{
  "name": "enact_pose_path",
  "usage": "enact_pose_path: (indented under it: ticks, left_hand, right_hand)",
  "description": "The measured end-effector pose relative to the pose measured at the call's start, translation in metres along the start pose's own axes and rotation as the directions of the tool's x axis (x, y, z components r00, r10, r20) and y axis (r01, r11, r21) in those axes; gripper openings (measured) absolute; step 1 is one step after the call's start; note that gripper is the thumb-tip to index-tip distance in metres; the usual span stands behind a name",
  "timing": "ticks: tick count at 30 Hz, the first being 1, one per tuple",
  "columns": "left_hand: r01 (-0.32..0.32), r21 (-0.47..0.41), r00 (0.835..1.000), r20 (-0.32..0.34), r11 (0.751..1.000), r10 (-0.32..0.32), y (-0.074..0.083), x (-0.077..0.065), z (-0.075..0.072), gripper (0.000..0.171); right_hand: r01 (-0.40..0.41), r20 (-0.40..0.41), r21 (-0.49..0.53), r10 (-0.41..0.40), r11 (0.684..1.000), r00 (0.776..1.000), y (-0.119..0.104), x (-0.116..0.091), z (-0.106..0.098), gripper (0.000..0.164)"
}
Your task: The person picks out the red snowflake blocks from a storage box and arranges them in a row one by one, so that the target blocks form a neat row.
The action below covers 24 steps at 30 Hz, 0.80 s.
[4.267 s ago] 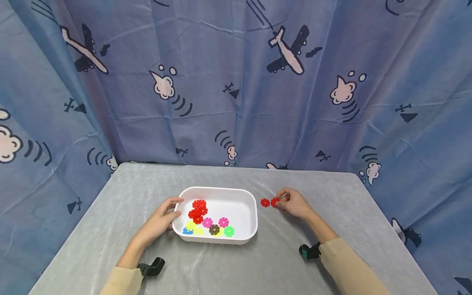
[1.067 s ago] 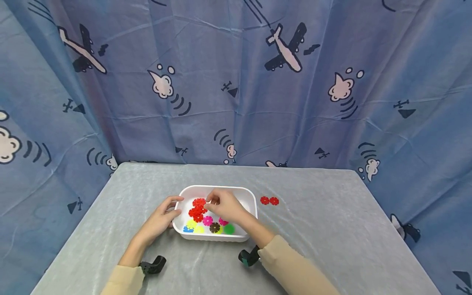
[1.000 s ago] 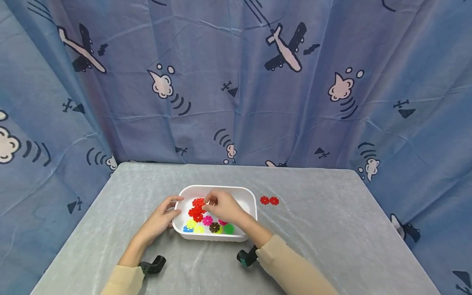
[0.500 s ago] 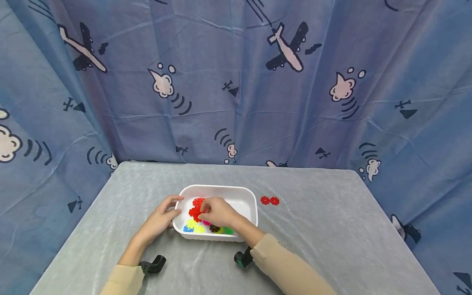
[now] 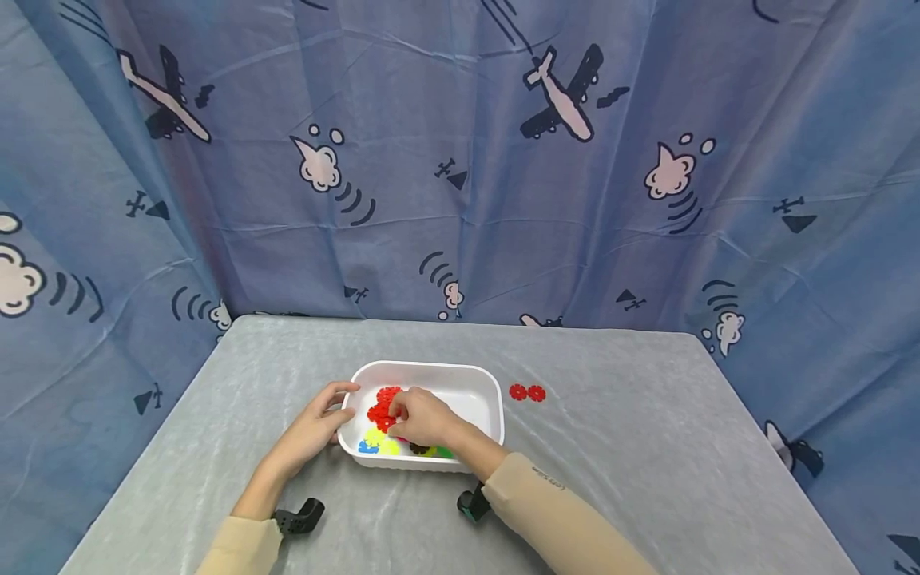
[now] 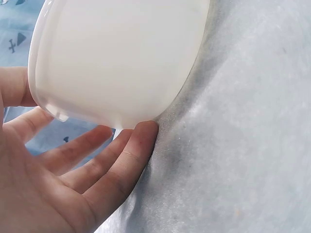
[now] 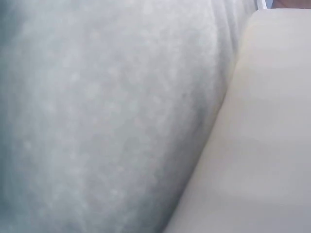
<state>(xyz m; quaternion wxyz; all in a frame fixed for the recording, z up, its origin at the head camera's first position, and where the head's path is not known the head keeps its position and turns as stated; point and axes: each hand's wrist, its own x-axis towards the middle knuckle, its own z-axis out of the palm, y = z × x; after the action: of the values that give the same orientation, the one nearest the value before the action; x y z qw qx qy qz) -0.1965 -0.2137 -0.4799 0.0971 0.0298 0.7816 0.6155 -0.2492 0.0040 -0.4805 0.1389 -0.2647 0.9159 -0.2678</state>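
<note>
The left hand [image 5: 311, 427] rested its slightly spread fingers against the left end of the white tray [image 5: 467, 391], which looked light enough to slide if bumped. Inside, toward the left, lay a heap of red flower-shaped pieces [image 5: 381, 413], probably thin, stiff plastic: light, hardly fragile, slick where overlapped, best pinched by their notched edges. The right hand [image 5: 426, 418] curved over the heap's right side; whether it pinched a piece could not be told. Farther right, two red pieces [image 5: 518, 391] lay side by side.
</note>
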Motion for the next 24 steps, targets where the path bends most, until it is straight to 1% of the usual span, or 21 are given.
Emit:
enact_pose_path:
  ticks: [7, 18, 24]
  left_hand:
    - [-0.002, 0.001, 1.000, -0.003, 1.000, 0.002, 0.0001, -0.0010, 0.0008, 0.045]
    - [0.001, 0.003, 1.000, -0.006, 1.000, -0.001, 0.0009, -0.0013, 0.0004, 0.045]
    - [-0.001, 0.003, 1.000, -0.002, 1.000, 0.001, 0.0008, -0.0017, 0.0006, 0.044]
  right_hand:
    - [-0.038, 0.011, -0.029, 0.038, 0.999, 0.999, -0.0026, 0.0001, 0.0016, 0.025]
    - [-0.039, 0.020, -0.069, 0.041, 0.997, 0.999, -0.0040, -0.0007, 0.0034, 0.019]
    - [-0.015, 0.024, -0.087, 0.017, 0.996, 1.000, -0.0041, -0.0004, 0.0034, 0.019]
